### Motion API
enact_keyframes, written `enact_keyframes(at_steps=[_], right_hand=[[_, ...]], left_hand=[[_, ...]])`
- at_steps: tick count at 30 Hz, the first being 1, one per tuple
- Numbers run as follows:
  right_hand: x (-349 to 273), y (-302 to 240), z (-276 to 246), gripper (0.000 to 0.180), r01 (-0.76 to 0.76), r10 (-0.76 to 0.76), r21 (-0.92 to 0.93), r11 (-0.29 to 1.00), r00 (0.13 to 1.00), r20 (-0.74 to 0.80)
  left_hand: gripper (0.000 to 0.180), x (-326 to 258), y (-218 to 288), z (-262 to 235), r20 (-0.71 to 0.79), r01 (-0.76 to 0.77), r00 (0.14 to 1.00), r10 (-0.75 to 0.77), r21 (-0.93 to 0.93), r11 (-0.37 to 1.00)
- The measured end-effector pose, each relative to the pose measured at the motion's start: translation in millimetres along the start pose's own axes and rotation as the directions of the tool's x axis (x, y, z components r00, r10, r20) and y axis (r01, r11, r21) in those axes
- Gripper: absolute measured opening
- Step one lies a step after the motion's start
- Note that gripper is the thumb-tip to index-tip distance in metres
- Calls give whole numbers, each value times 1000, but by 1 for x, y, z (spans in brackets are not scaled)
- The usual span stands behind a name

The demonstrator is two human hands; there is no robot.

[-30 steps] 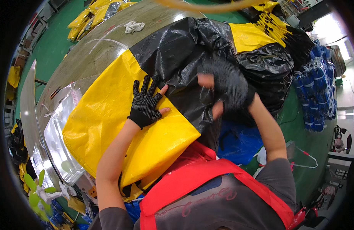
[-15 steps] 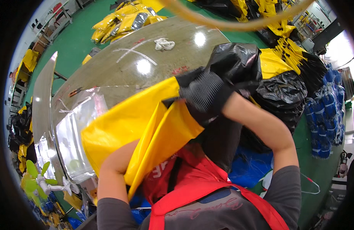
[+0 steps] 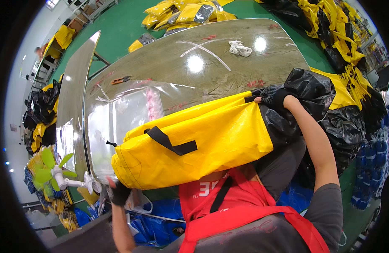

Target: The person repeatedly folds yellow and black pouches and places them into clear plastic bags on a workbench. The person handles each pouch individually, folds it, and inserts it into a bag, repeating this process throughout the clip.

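A long yellow and black bag lies across the table's near edge, its yellow part to the left. A black strap runs over its side, and a short black cord pokes from its left end. My right hand, in a black mesh fingerless glove, grips the upper edge where yellow meets black. At the bag's lower left corner is my left hand, also in a black glove. Its fingers are smeared and partly hidden, so whether they hold the bag is unclear.
Clear plastic bags lie on the wood-grain table, with an orange-handled tool and a crumpled white cloth farther back. A green-bladed fan stands left. More yellow and black bags are heaped at the right.
The bag has been turned and laid flatter, its strap side now showing. My left hand, hidden inside or behind the yellow material before, is now out at its left end. My right hand moved right.
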State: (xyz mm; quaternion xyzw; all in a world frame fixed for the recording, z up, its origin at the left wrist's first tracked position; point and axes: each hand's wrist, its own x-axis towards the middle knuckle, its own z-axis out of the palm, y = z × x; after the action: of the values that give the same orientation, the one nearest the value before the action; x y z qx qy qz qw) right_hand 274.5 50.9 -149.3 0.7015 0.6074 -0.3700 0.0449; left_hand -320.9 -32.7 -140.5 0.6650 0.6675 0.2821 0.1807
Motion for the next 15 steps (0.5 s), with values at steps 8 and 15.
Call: enact_keyframes(at_steps=[8,15], right_hand=[[-26,-18,18,57,-24,-3,-181,983,989,-150],[-26,-9,26,53,-39,-10,-243,969,980,-198]], left_hand=[[35,38,-44,33,18,122,992,-122,-31,992],[58,27,175,84,235,-669,707,667,-84,738]])
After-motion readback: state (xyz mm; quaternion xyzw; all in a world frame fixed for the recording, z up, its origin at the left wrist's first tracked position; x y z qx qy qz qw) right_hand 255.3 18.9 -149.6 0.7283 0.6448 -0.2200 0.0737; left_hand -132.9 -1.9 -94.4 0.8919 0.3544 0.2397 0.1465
